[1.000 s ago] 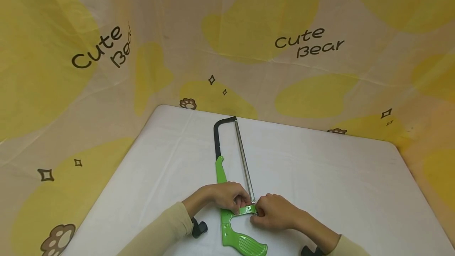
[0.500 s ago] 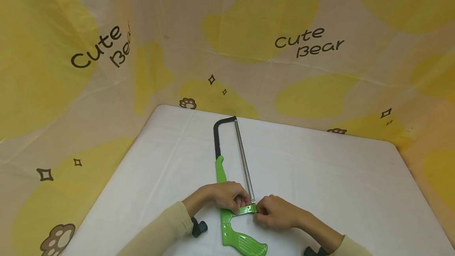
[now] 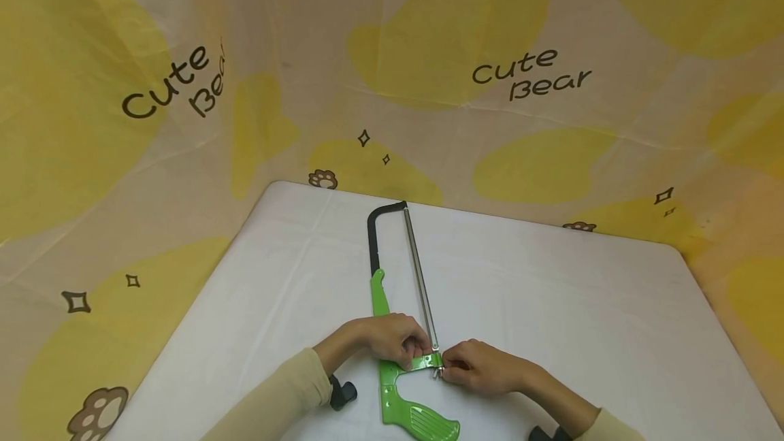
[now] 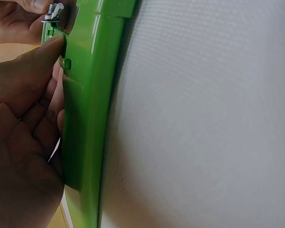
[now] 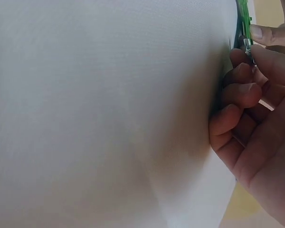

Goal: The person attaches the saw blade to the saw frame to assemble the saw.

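Note:
A hacksaw (image 3: 381, 295) lies on the white tabletop, with a black front frame, a green handle (image 3: 422, 417) and a thin metal blade (image 3: 420, 271) strung along its right side. My left hand (image 3: 392, 335) grips the green crosspiece near the blade's lower end, its thumb pressed on the green part (image 4: 85, 95) in the left wrist view. At the end of that crosspiece sits a metal wing nut (image 3: 437, 372) on a threaded screw. My right hand (image 3: 484, 366) has its thumb and forefinger at the wing nut, pinching it, while its other fingers curl below.
The white table (image 3: 551, 291) reaches back to a cloth backdrop (image 3: 429, 87) with yellow patches and lettering. Black wrist mounts (image 3: 343, 393) show by both forearms. The saw's black tip lies close to the far table edge.
My right hand has shifted slightly right and down, and the wing nut shows more clearly beside its fingertips. The left hand and the hacksaw have stayed in place.

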Demonstrator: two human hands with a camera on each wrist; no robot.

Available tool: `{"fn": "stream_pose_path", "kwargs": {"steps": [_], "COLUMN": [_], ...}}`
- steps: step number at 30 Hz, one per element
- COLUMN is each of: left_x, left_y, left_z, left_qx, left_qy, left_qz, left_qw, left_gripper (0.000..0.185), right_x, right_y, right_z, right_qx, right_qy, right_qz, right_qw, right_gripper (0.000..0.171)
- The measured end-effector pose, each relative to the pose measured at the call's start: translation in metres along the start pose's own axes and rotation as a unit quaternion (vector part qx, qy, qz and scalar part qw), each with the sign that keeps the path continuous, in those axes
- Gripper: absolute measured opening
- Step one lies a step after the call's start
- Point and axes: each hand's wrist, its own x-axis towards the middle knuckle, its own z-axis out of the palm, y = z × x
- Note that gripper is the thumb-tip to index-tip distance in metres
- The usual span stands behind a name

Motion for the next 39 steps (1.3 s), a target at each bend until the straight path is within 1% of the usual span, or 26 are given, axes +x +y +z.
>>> {"fn": "stream_pose_path", "kwargs": {"steps": [3,7,9,11,13,15,17,19,22,27,35,39], "left_x": [-0.001,-0.001,-0.001,0.000,0.000,0.001,0.001,0.001,0.000,-0.001,-0.002,-0.003], "left_y": [0.000,-0.001,-0.001,-0.002,-0.002,-0.003,-0.002,-0.002,-0.001,-0.001,-0.001,-0.001], "left_z": [0.000,0.001,0.001,0.001,0.001,0.002,0.002,0.002,0.001,0.001,0.001,0.001], "left_qx": [0.003,0.006,0.008,0.009,0.011,0.012,0.009,0.006,0.002,-0.009,0.002,0.005], "left_qy": [0.000,-0.002,-0.002,-0.001,0.000,0.001,0.002,0.002,0.002,0.000,0.001,0.001], "left_qz": [0.003,0.006,0.007,0.008,0.009,0.011,0.011,0.011,0.009,0.007,0.013,0.014], "left_qw": [1.0000,1.0000,0.9999,0.9999,0.9999,0.9999,0.9999,0.9999,1.0000,0.9999,0.9999,0.9999], "left_gripper": [0.024,0.024,0.024,0.025,0.025,0.025,0.025,0.025,0.025,0.026,0.026,0.026], "right_x": [0.000,0.001,0.002,0.003,0.006,0.008,0.011,0.015,0.018,0.020,0.022,0.022], "right_y": [-0.002,-0.004,-0.005,-0.007,-0.009,-0.012,-0.015,-0.018,-0.021,-0.024,-0.026,-0.027], "right_z": [0.000,0.002,0.004,0.006,0.008,0.010,0.012,0.013,0.015,0.017,0.019,0.020], "right_qx": [-0.008,-0.027,-0.053,-0.098,-0.154,-0.211,-0.261,-0.295,-0.332,-0.360,-0.372,-0.367], "right_qy": [0.002,0.015,0.030,0.051,0.078,0.103,0.119,0.128,0.130,0.129,0.133,0.138], "right_qz": [0.001,0.016,0.026,0.036,0.043,0.046,0.040,0.030,0.024,0.032,0.040,0.043], "right_qw": [1.000,0.999,0.998,0.993,0.984,0.971,0.957,0.946,0.934,0.924,0.918,0.919], "right_gripper": [0.026,0.027,0.028,0.032,0.036,0.041,0.044,0.046,0.047,0.048,0.049,0.049]}}
